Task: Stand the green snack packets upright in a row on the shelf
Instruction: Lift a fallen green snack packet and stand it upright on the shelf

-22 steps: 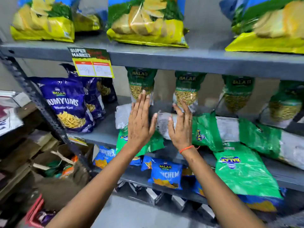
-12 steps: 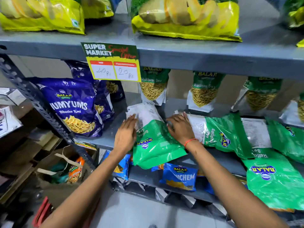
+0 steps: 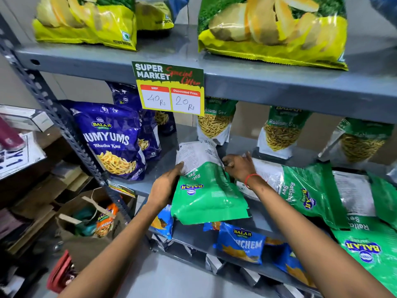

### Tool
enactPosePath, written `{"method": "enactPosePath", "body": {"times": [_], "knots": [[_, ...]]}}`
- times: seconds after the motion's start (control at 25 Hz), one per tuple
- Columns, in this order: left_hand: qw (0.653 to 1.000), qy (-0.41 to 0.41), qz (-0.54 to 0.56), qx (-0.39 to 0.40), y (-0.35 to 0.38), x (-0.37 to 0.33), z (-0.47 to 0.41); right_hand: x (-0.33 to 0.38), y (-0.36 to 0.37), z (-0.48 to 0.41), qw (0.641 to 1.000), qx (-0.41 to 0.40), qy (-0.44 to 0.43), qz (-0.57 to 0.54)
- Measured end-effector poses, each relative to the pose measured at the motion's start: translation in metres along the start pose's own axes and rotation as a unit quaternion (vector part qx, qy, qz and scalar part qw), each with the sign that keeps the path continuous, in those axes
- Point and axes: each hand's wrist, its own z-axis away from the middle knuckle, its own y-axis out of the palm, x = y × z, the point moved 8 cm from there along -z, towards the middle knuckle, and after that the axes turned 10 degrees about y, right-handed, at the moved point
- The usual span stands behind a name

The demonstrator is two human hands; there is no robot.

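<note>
Bright, even overhead light; glare streaks the glossy packets, wide-angle bending warps the edges, lower left corner dim.

The snack packet (image 3: 206,190) at centre is green below, white with grey print above, with a yellow-and-blue logo. At nine o'clock a bag (image 3: 111,138) is deep blue with yellow sticks. At twelve o'clock, the price tag (image 3: 169,88) is green, yellow, red and white. The shelf (image 3: 279,84) is grey. At three o'clock a wrist band (image 3: 250,179) is red.
</note>
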Motion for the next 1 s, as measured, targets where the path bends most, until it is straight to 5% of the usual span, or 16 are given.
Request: {"method": "enactPosePath", "body": {"times": [0.16, 0.28, 0.48, 0.6, 0.68, 1.0], "knots": [[0.965, -0.165, 0.169, -0.114, -0.02, 0.023, -0.008, 0.007, -0.022, 0.01, 0.934, 0.063, -0.01, -0.351], [0.97, -0.101, 0.158, -0.157, -0.037, 0.012, -0.05, 0.004, -0.03, 0.004, 0.879, 0.048, 0.032, -0.473], [0.92, -0.088, 0.37, -0.096, -0.023, 0.008, -0.092, -0.007, -0.027, -0.008, 0.925, 0.011, 0.071, -0.374], [0.89, -0.115, 0.442, 0.001, 0.002, 0.012, -0.086, 0.005, 0.0, -0.016, 0.946, 0.098, 0.055, -0.303], [0.881, -0.126, 0.452, 0.069, 0.018, 0.011, -0.077, 0.015, 0.015, -0.019, 0.958, 0.116, 0.061, -0.253], [0.897, -0.103, 0.419, 0.091, 0.017, 0.021, -0.043, 0.014, 0.022, 0.021, 0.969, -0.006, 0.078, -0.233]]}}
